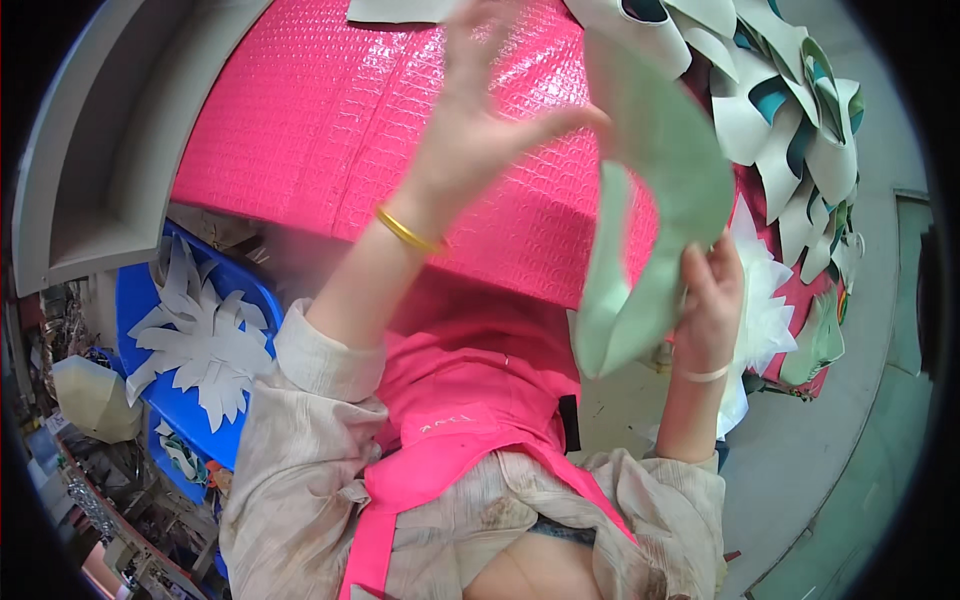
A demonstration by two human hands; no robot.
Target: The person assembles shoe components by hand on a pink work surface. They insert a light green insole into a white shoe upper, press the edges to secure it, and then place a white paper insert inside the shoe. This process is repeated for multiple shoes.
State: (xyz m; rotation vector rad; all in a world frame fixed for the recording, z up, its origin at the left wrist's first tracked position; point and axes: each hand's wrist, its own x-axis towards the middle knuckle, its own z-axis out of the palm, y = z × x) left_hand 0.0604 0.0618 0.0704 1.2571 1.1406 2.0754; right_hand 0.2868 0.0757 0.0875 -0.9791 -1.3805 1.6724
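Note:
My right hand (pixel 712 305) grips the lower right edge of a pale green curved piece (pixel 665 215), which looks like a cut shoe upper. It is held up over the right side of a table, smeared by motion at its top. Left of it, my left hand (pixel 475 140) is raised over the pink table cover with fingers spread and nothing in them. The left thumb reaches toward the green piece; whether it touches, I cannot tell. A gold bangle (pixel 408 232) circles the left wrist, a pale band (pixel 700 375) the right.
Shiny pink quilted sheeting (pixel 330 120) covers the table. White pieces with teal undersides (pixel 785 120) overlap along its right edge. A grey open box (pixel 120 130) stands left, above a blue bin (pixel 215 425) of white cut pieces. White translucent sheets (pixel 765 290) hang beside my right arm.

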